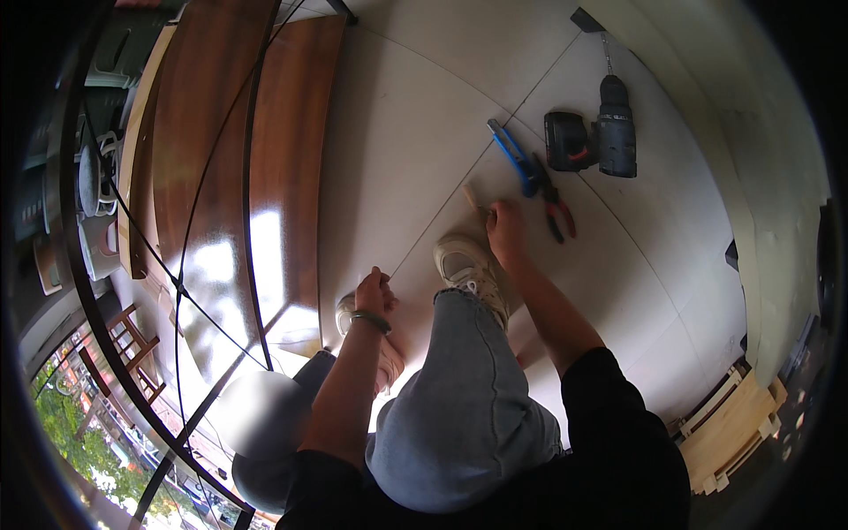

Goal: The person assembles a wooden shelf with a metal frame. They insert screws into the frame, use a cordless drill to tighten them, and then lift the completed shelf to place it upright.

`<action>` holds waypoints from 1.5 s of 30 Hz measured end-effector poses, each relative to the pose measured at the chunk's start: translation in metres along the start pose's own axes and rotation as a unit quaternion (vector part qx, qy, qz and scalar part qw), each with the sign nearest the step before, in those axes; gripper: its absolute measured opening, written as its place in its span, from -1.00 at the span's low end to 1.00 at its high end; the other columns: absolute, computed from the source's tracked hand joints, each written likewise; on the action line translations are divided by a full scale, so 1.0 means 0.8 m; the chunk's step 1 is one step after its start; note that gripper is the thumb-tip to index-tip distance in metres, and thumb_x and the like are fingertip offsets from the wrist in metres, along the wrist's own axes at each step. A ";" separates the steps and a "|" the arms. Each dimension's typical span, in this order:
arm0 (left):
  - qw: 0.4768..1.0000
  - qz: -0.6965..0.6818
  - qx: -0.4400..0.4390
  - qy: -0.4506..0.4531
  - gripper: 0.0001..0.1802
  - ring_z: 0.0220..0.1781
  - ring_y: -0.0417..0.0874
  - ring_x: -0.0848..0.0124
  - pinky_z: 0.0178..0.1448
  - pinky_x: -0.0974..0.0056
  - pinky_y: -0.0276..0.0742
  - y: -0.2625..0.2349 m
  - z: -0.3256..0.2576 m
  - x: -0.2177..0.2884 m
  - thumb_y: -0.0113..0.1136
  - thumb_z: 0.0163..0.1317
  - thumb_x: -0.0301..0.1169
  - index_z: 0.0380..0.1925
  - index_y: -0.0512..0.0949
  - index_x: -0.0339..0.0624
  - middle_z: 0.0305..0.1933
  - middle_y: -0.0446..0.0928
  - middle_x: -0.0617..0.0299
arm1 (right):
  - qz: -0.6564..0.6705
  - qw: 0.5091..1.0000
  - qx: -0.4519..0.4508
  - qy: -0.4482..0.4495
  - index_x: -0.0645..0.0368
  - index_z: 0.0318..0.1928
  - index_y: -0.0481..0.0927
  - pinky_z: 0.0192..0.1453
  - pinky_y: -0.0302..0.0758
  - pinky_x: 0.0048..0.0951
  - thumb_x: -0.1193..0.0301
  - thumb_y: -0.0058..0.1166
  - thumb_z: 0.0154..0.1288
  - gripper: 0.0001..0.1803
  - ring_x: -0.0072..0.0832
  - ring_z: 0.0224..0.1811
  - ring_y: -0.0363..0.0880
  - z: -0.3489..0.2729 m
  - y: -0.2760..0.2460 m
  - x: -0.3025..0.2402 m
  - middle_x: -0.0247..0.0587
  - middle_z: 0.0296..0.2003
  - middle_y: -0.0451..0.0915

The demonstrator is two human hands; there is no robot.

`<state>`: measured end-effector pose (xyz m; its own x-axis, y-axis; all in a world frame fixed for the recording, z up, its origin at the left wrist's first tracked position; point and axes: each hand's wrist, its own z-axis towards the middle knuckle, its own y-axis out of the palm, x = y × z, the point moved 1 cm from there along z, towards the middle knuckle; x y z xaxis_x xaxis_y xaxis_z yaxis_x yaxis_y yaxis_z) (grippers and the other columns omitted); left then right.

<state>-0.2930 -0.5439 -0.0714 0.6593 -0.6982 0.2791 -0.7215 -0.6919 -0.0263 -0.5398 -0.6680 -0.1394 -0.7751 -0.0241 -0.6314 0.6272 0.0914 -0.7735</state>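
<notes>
My right hand (505, 233) is low over the tiled floor, just past the toe of a beige shoe (461, 261). Its fingers are closed around one end of a thin tan stick (473, 196), whose other end points away to the left. A blue utility knife (512, 157) lies beyond that hand, beside pliers (553, 205) with red and black handles. Nearer the wooden panels, my left hand (376, 295) is closed, fingers curled together, with a dark band on the wrist. Whatever it may hold is hidden.
A dark cordless drill (617, 132) with a long bit lies at the far right, its battery base (567, 141) toward the knife. Brown wooden panels (291, 141) and a black metal frame (258, 177) stand at left. A pale wooden stool (729, 428) is at lower right.
</notes>
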 end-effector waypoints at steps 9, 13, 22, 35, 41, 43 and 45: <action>0.999 0.027 -0.030 0.006 -0.62 -0.79 0.07 0.54 -0.68 0.37 0.13 0.019 -0.009 0.003 -0.04 0.32 -0.05 -0.47 0.35 -0.12 -0.74 0.07 0.43 | -0.070 0.991 -0.113 0.010 0.24 -0.30 0.48 -0.19 0.45 -0.12 0.49 0.11 0.02 -0.81 -0.06 -0.26 0.53 0.018 0.004 -0.005 0.02 -0.38 0.52; 0.999 0.025 -0.022 0.013 -0.62 -0.78 0.09 0.53 -0.67 0.35 0.16 0.001 -0.012 0.006 -0.04 0.31 -0.04 -0.46 0.36 -0.12 -0.74 0.08 0.43 | 0.252 0.939 -0.131 0.195 0.30 -0.31 0.56 -0.33 0.46 -0.34 0.49 0.09 0.01 -0.81 -0.34 -0.41 0.55 0.016 -0.017 0.026 -0.15 -0.57 0.47; 1.000 0.025 0.007 -0.016 -0.63 -0.76 0.02 0.53 -0.61 0.36 0.09 -0.006 -0.014 -0.010 -0.03 0.34 -0.06 -0.53 0.33 -0.05 -0.76 0.02 0.44 | 0.616 0.731 -0.006 0.293 0.28 -0.45 0.50 -0.37 0.43 -0.51 0.43 0.06 0.12 -0.86 -0.52 -0.44 0.54 -0.001 -0.076 0.045 -0.35 -0.61 0.41; 0.997 -0.043 -0.057 0.041 -0.67 -0.76 0.15 0.57 -0.66 0.38 0.15 0.014 -0.071 0.035 0.05 0.29 -0.11 -0.45 0.42 -0.14 -0.74 0.13 0.44 | 0.008 0.984 -0.109 0.139 0.26 -0.43 0.54 -0.37 0.47 -0.22 0.25 0.23 0.03 -0.70 -0.19 -0.50 0.57 0.016 -0.007 0.007 -0.07 -0.59 0.55; 0.819 0.300 -0.106 0.478 -0.58 -0.53 0.39 0.57 -0.43 0.41 0.34 0.064 -0.193 0.104 0.31 0.12 -0.31 -0.04 0.48 -0.19 -0.60 0.39 0.32 | 0.286 0.950 -0.074 -0.099 0.23 -0.45 0.48 -0.62 0.33 -0.45 0.51 0.20 0.01 -0.86 -0.55 -0.73 0.37 -0.001 -0.114 -0.148 -0.27 -0.74 0.41; 0.768 0.299 -0.131 0.550 -0.61 -0.51 0.43 0.52 -0.39 0.38 0.38 0.075 -0.251 0.124 0.34 0.06 -0.38 -0.08 0.51 -0.19 -0.55 0.42 0.24 | 0.292 0.934 -0.115 -0.170 0.20 -0.45 0.48 -0.63 0.29 -0.48 0.55 0.21 0.00 -0.86 -0.58 -0.74 0.33 -0.009 -0.163 -0.216 -0.30 -0.75 0.36; 0.686 0.295 -0.122 0.654 -0.74 -0.48 0.48 0.41 -0.37 0.33 0.41 0.076 -0.309 0.141 0.33 0.06 -0.41 -0.23 0.57 -0.19 -0.50 0.46 0.21 | 0.282 0.919 -0.063 -0.270 0.18 -0.45 0.48 -0.64 0.26 -0.49 0.57 0.21 0.00 -0.86 -0.58 -0.75 0.31 -0.010 -0.200 -0.278 -0.32 -0.76 0.32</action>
<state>-0.3147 -0.6191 0.1955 -0.4012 0.0302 0.9155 -0.9004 -0.1968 -0.3881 -0.4685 -0.6692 0.1249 -0.1582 -0.4252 -0.8911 0.8772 0.3538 -0.3246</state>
